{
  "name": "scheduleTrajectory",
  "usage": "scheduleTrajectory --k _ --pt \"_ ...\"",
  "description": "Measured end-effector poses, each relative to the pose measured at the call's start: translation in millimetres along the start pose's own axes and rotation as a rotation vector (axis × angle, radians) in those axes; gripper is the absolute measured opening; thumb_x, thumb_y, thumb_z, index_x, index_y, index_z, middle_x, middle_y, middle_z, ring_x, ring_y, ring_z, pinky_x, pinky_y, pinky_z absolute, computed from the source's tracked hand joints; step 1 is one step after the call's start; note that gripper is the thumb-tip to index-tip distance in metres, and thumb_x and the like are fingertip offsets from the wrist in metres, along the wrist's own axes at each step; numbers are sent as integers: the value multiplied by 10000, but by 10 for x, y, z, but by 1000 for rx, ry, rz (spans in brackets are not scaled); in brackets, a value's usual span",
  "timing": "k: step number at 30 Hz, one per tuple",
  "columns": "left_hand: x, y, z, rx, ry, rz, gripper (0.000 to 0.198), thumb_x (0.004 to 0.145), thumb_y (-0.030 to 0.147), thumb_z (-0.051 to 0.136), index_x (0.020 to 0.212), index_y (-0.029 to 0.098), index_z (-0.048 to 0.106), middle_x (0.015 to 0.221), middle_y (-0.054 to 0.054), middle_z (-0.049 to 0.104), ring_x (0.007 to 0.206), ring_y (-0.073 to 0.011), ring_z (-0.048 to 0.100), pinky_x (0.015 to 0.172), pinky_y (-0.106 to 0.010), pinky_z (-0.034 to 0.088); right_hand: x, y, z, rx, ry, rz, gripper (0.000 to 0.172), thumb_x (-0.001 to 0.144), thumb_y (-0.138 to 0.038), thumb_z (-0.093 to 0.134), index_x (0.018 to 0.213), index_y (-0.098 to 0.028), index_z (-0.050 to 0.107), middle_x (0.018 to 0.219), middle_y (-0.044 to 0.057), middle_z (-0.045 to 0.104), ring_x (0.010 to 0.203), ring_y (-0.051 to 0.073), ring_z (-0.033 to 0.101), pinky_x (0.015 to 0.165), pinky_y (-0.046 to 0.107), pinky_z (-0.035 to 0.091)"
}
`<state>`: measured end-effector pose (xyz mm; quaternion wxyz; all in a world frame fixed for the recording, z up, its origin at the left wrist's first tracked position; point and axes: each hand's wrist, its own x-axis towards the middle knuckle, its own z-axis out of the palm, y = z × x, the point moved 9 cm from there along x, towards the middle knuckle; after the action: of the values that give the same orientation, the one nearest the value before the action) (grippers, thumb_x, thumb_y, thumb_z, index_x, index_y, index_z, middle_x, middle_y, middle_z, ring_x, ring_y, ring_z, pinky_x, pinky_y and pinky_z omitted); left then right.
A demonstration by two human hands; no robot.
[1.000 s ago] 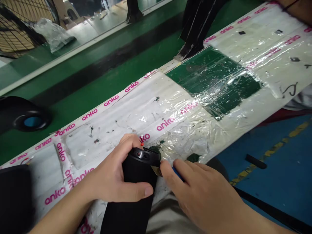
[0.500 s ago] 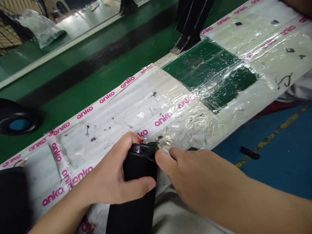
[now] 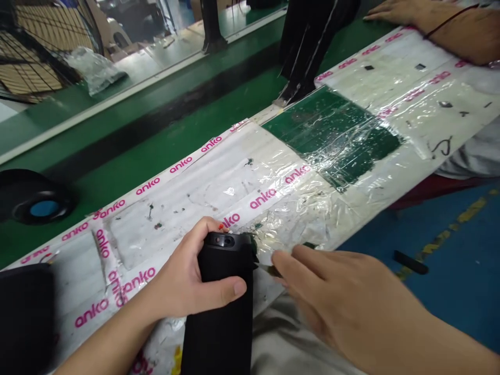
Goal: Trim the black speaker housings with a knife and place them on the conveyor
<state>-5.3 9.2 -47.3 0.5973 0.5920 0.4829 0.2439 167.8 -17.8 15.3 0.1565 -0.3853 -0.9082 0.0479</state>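
Note:
My left hand [image 3: 187, 284] is wrapped round the upper part of a black cylindrical housing [image 3: 222, 323], which stands tilted against the near edge of the taped bench. Its top end shows a recessed opening and a small red mark beside my fingertips. My right hand [image 3: 339, 302] is closed, with its fingers pinching a small blade tool. The thin metal tip of that blade tool [image 3: 269, 269] pokes out just to the right of the housing's top rim, a short gap away from it.
The bench [image 3: 203, 182] is wrapped in white sheet, clear film and pink "anko" tape. Behind it runs a green belt [image 3: 156, 140] carrying a black round part with a blue centre [image 3: 39, 208] and tall black pieces [image 3: 308, 47]. Another person's arm [image 3: 449, 23] rests at top right.
My right hand has drawn back slightly to the right, so the blade tip is off the housing's rim. The left hand keeps its grip. The view has tilted a little.

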Motion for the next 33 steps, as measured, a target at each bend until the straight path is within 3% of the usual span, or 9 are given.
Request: scheduleTrajectory --k 6,15,25,27,31,33 --pt "24 19 3 40 8 -17 494 783 409 874 1054 273 484 1163 -22 564 1049 -246 552 878 -387 472 212 -109 295 -2 -50 -7 390 839 -32 379 1181 -211 434 711 -30 565 456 189 577 437 321 256" --pt "43 22 0 83 5 -44 501 743 439 871 1031 266 499 1107 -21 565 979 -244 545 857 -408 485 185 -81 321 8 -98 2 483 756 -31 428 1204 -213 446 731 -17 580 469 223 613 447 328 239" --pt "39 73 18 150 -11 -77 527 719 435 841 1061 260 481 1145 -37 566 999 -256 550 854 -406 493 215 -99 356 -24 -167 61 538 630 -58 600 1143 -208 535 674 -16 569 420 241 598 505 299 92" --pt "36 74 19 192 -12 -114 529 710 453 827 1046 257 469 1111 -36 568 965 -253 549 832 -411 496 237 -89 397 -28 -266 58 490 636 -72 639 1094 -219 546 677 -20 574 423 233 605 501 292 61" --pt "50 111 54 287 -21 -145 495 726 472 794 1010 256 452 982 -7 535 847 -216 513 712 -371 465 301 -20 560 -54 -634 86 364 687 -89 686 977 -245 531 654 -28 576 467 227 632 445 297 55" --pt "67 135 71 302 -10 -130 470 747 481 783 984 257 444 915 14 508 791 -193 487 653 -338 439 344 -12 568 -69 -713 75 330 719 -93 684 965 -251 531 636 -30 581 467 223 623 416 304 75"
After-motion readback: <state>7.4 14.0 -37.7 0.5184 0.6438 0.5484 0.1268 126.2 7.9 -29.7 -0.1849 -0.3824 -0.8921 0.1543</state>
